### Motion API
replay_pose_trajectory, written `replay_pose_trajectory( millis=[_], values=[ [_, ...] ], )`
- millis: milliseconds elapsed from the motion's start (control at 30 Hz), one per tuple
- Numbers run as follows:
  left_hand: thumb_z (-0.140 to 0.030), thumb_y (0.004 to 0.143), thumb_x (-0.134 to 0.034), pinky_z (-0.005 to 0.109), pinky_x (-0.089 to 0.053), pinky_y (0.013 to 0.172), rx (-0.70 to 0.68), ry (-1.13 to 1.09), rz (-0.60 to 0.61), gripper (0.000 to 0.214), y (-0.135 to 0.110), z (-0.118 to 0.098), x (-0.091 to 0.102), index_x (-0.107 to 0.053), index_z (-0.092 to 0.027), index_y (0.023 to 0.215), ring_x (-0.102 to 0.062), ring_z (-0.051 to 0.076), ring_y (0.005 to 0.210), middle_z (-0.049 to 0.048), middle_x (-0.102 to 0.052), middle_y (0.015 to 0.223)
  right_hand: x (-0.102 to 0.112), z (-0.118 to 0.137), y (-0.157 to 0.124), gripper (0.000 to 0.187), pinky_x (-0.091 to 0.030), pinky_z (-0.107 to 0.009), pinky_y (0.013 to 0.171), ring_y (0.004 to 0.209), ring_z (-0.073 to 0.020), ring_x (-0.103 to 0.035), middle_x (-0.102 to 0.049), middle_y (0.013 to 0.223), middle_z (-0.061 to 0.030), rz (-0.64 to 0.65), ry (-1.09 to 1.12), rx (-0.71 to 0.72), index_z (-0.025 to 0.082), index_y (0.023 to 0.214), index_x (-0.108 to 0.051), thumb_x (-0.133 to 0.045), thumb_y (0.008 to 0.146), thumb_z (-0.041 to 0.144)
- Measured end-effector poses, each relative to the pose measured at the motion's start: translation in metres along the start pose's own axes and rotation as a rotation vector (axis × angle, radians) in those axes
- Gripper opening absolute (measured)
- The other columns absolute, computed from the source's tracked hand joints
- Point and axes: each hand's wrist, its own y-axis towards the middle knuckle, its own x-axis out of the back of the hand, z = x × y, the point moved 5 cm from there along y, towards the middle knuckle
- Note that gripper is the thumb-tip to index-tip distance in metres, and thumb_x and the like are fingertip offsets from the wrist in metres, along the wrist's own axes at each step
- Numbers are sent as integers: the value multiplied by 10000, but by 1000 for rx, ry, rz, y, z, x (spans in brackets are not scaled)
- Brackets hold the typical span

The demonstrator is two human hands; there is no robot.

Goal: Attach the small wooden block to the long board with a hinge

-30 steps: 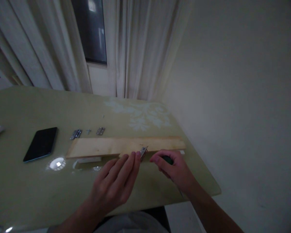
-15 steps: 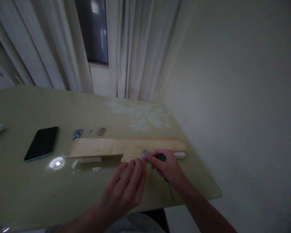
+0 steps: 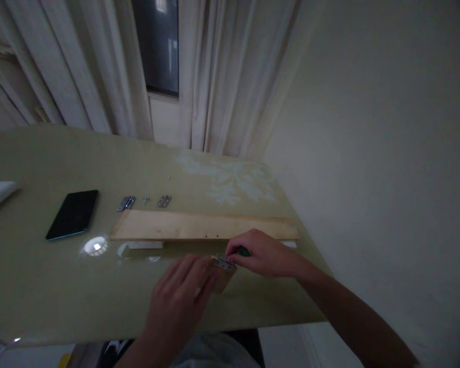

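A small wooden block (image 3: pixel 224 281) with a metal hinge (image 3: pixel 223 263) on its upper edge is gripped by my left hand (image 3: pixel 186 286), whose fingers are closed at the block's left side. My right hand (image 3: pixel 258 251) is closed around a screwdriver; only a bit of its green handle (image 3: pixel 244 251) shows, the shaft being hidden. The right thumb and fingertip touch the hinge's right end. Just beyond both hands lies a long wooden plank (image 3: pixel 191 225) with two small dark holes near its front edge.
White supports (image 3: pixel 145 245) lie under the plank. Behind it are a metal latch (image 3: pixel 127 203), a few screws (image 3: pixel 145 200) and another hinge (image 3: pixel 164 201). A black tablet (image 3: pixel 73 214) lies to the left on the green table (image 3: pixel 80 296). A wall (image 3: pixel 387 179) stands at the right.
The small block with its hinge has come off the front of the plank toward me and is tilted, uncovering the plank's two holes. Both hands moved along with it.
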Motion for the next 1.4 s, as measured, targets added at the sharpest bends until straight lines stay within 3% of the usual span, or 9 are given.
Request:
replay_pose_trajectory(
  millis=[133, 233, 367, 700, 900, 1400],
  values=[
    [-479, 993, -641, 356, -564, 711, 475, -268, 195, 242, -15, 49, -18, -612, -242, 1037, -721, 239, 815, 37, -739, 933, 2, 0, 36, 124, -443, -249, 806, 881, -165, -701, -798, 941, -28, 144, -62, 77, 194, 987, -808, -691, 949, 210],
    [-483, 962, -657, 364, -586, 735, 698, -552, 317, 286, -24, 66, -37, -568, -241, 1086, -738, 245, 845, 51, -747, 984, 4, -3, 61, 128, -441, -250, 798, 883, -172, -691, -795, 952, -40, 181, -129, 84, 185, 996, -810, -703, 940, 227],
    [-471, 909, -718, 348, -591, 737, 854, -793, 236, 384, -23, 74, -50, -481, -243, 1107, -741, 239, 860, 35, -727, 940, 6, -9, 77, 147, -438, -258, 790, 898, -187, -692, -799, 977, -63, 162, -195, 30, 178, 997, -813, -713, 935, 265],
    [-487, 985, -606, 280, -495, 660, 787, -714, 289, 379, -11, 62, -51, -595, -238, 1271, -671, 194, 773, 19, -716, 918, 8, -24, 80, 195, -398, -266, 725, 879, -200, -681, -795, 945, -63, 92, -215, -125, 184, 936, -794, -733, 914, 368],
    [-481, 995, -572, 261, -457, 610, 744, -676, 290, 415, -6, 60, -48, -638, -217, 1308, -637, 177, 708, 16, -698, 880, 8, -29, 83, 190, -365, -246, 651, 794, -157, -648, -754, 847, -12, 74, -128, -154, 192, 844, -744, -790, 839, 376],
    [-505, 979, -601, 272, -466, 628, 795, -701, 254, 484, -7, 64, -52, -603, -214, 1366, -645, 191, 728, 17, -715, 855, 7, -32, 83, 148, -369, -241, 631, 747, -144, -624, -735, 799, -10, 42, -99, -161, 179, 837, -745, -733, 853, 325]
  ],
)
